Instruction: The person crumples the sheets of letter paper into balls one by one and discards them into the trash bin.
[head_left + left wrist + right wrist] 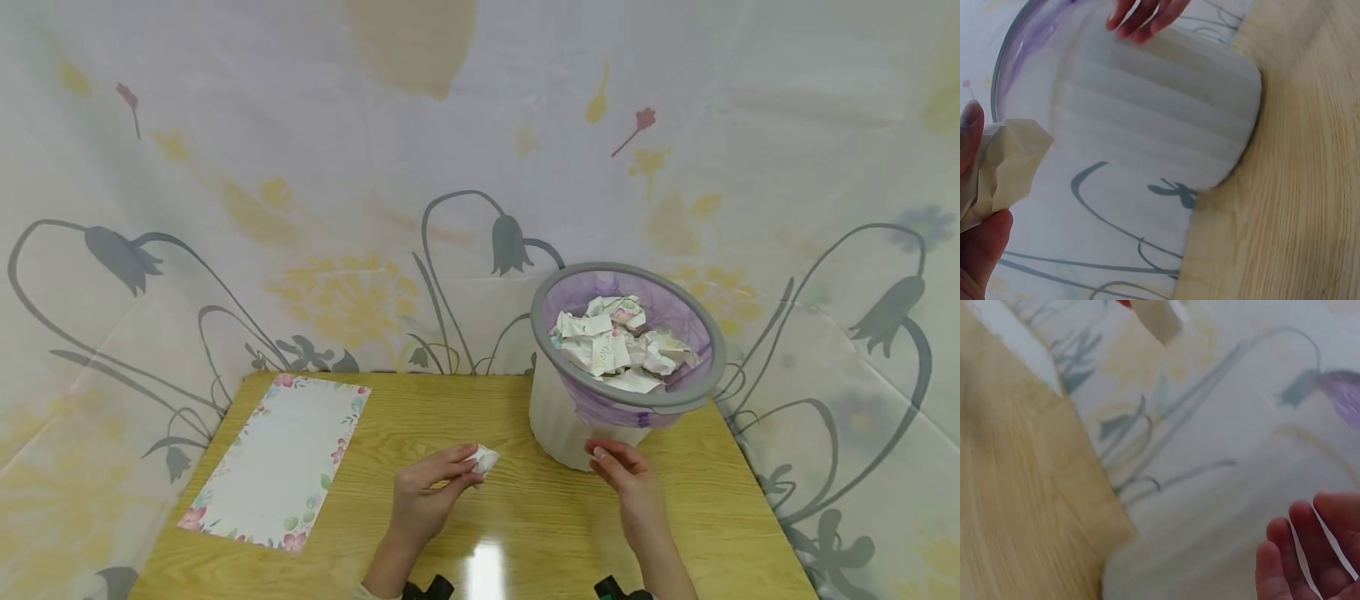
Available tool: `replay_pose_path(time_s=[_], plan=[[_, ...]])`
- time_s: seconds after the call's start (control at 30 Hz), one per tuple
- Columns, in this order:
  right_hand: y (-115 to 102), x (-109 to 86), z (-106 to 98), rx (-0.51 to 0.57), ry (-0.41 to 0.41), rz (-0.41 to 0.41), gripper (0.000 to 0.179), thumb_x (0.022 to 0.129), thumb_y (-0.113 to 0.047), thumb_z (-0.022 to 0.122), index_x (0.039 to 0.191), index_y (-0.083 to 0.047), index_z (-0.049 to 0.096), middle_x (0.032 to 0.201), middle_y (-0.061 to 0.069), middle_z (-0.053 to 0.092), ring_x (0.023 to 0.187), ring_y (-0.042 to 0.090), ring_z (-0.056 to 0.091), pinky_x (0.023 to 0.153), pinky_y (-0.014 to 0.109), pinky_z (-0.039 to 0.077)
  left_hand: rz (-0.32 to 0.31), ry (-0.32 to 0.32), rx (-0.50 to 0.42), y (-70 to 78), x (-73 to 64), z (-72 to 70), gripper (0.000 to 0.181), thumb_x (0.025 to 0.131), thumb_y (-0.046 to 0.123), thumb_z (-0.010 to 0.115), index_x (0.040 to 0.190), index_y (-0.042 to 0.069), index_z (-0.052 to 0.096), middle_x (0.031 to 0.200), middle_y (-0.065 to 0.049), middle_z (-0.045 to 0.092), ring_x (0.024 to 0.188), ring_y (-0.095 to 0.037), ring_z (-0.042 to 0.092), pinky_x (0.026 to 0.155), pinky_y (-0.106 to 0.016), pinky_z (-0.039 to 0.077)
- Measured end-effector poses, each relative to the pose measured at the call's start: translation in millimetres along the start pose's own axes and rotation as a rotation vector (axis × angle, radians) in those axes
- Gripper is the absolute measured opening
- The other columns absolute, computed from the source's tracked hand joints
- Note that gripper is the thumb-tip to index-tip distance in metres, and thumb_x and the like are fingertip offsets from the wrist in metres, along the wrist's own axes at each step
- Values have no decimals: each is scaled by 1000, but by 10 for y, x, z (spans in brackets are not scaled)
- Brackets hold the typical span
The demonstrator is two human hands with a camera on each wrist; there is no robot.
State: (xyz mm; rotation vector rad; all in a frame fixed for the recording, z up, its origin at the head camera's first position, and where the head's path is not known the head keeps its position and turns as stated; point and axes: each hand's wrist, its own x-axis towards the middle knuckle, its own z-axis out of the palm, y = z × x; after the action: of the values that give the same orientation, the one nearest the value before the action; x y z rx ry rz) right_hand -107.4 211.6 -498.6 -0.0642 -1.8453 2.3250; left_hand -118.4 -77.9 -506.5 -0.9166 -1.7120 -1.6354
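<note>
Between thumb and fingers, my left hand (429,493) pinches a crumpled piece of paper (483,460) above the table. The left wrist view shows this crumpled paper (1013,165) close up, pale and folded. My right hand (628,482) is in front of the waste bin (551,408), its fingers loosely bent and holding nothing. In the right wrist view the fingers (1310,544) are spread slightly apart. The bin is white and ribbed with a grey rim and a purple bag liner (577,292). Crumpled paper scraps (615,346) with floral print fill it near the top.
A flat sheet of paper (273,462) with a floral border lies on the left of the wooden table (420,408). Behind the table hangs a flower-printed cloth (360,167), which also runs along both sides. The bin stands at the table's back right.
</note>
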Motion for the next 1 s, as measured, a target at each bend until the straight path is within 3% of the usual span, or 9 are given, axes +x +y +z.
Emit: replay_pose_path(time_s=[0.2, 0.4, 0.5, 0.6, 0.8, 1.0], plan=[[-207, 59, -466, 141, 73, -98, 26, 98, 11, 52, 102, -1, 75, 94, 3, 76, 90, 13, 71, 80, 26, 57, -24, 0, -16, -28, -30, -31, 29, 62, -25, 80, 88, -13, 73, 99, -30, 69, 92, -38, 71, 68, -30, 58], [-539, 229, -753, 187, 249, -161, 19, 95, 13, 57, 100, 6, 74, 89, 7, 75, 84, 15, 72, 76, 26, 58, -8, 15, -10, -39, -26, -62, 30, 61, -25, 80, 86, -12, 73, 98, -30, 69, 91, -36, 72, 67, -30, 58], [-717, 316, -823, 167, 353, -174, 13, 92, 11, 62, 100, 11, 72, 87, 8, 75, 82, 16, 72, 74, 25, 58, -10, 17, -13, -30, -19, -74, 29, 62, -25, 80, 87, -12, 74, 99, -30, 69, 91, -36, 72, 67, -30, 58], [-866, 392, -861, 150, 403, -200, 13, 91, 10, 65, 102, 14, 70, 87, 9, 75, 83, 17, 71, 74, 24, 58, -11, 18, -13, -23, -20, -80, 29, 63, -25, 79, 88, -12, 74, 99, -30, 69, 91, -36, 72, 67, -30, 58], [-1101, 526, -874, 36, 383, -261, 18, 91, 7, 66, 108, 14, 69, 95, 6, 75, 92, 16, 67, 78, 18, 55, -16, 21, -26, -33, -29, -91, 28, 65, -24, 79, 90, -11, 74, 100, -30, 69, 92, -36, 72, 66, -30, 58], [-1285, 629, -875, -156, 262, -248, 28, 94, 1, 67, 122, 2, 69, 114, -5, 70, 128, 14, 46, 89, 13, 43, -21, 27, -29, -31, -32, -102, 26, 67, -21, 79, 90, -10, 75, 100, -27, 70, 94, -33, 72, 66, -31, 59]])
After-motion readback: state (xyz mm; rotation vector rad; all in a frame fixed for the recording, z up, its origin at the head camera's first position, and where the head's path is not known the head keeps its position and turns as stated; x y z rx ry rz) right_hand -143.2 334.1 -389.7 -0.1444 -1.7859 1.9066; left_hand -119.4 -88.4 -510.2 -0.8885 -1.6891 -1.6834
